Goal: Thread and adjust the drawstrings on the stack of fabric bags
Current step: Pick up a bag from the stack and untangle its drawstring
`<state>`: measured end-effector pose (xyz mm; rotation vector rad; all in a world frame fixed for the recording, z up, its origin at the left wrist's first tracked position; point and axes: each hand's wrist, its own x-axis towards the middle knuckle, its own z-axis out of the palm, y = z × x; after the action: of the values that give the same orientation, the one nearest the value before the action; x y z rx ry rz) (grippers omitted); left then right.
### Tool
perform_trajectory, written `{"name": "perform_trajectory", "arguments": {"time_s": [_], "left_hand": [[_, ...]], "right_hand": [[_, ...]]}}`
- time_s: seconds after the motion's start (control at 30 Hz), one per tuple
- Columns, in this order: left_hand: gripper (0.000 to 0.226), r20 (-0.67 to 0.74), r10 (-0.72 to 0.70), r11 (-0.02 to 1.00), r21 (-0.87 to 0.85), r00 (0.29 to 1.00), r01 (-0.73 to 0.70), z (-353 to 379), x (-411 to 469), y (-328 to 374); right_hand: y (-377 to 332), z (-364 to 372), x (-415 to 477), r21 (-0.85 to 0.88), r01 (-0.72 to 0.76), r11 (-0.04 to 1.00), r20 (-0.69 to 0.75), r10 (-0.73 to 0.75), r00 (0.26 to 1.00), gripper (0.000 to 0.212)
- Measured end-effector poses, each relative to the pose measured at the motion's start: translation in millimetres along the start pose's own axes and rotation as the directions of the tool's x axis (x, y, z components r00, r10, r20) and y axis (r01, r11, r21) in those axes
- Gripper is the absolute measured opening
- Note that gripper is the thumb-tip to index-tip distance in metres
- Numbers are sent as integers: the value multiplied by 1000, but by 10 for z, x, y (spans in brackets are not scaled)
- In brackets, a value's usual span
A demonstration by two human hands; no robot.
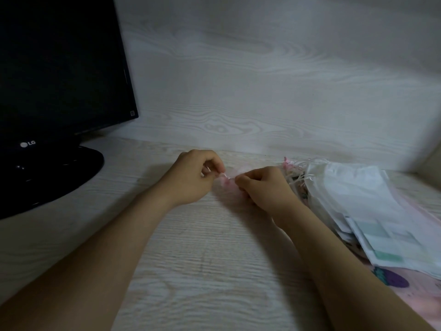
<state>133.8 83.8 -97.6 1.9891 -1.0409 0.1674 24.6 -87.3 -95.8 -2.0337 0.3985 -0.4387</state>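
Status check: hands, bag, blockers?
Left hand pinches drawstring; right hand holds pink bag. Stack lies to the right. Nothing in the way.

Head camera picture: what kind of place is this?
Likely a home craft desk: a black flat-screen monitor stands on a pale wood-grain tabletop, a pile of sheer white drawstring bags lies at the right, and the left hand and right hand pinch a small pink sheer bag.
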Motion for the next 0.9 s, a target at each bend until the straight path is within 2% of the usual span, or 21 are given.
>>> {"name": "perform_trajectory", "arguments": {"time_s": [0.13, 0.3, 0.57, 0.8, 0.9], "left_hand": [[10, 6, 24, 1000, -10, 1000, -24, -3, -36, 58], [12, 17, 49, 998, 38, 999, -49, -10, -22, 81], [12, 4, 20, 997, -70, 1000, -20, -14, -11, 67], [7, 54, -51, 983, -173, 997, 59, 6, -9, 62], [10, 34, -140, 969, -202, 990, 144, 30, -8, 104]], "right_hand": [[-4, 6, 5, 12, 3, 1000, -2, -2, 1000, 31], [-14, -2, -9, 24, -10, 1000, 1, 10, 1000, 27], [-83, -19, -47, 57, -50, 997, 10, 50, 999, 34], [-114, -17, -26, 76, -78, 994, 11, 78, 997, 35], [-86, -13, -10, -11, -18, 1000, 33, 18, 999, 43]]}}
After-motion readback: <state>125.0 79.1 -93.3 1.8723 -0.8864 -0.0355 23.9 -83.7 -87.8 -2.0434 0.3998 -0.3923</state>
